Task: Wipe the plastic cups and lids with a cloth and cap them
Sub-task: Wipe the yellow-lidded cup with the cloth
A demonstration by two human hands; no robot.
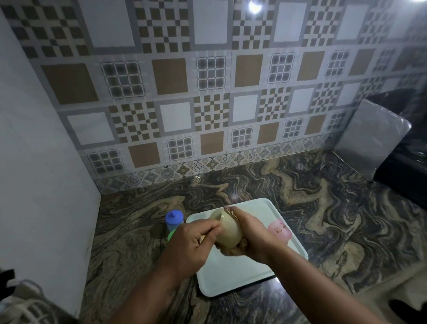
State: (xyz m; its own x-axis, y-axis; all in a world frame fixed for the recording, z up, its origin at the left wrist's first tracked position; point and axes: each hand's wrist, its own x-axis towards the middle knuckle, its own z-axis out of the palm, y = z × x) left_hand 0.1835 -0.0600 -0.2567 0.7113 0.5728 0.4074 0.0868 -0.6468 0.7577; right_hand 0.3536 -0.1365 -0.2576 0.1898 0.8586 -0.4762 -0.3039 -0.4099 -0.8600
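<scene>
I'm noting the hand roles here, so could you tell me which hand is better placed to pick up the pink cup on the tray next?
Probably the right hand: the pink cup lies on the tray just beside it, while the left hand holds the beige cup on the far side.

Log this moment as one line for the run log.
step: wiping | left hand: holds beige cup | right hand: presses cloth into it | over white tray
</scene>
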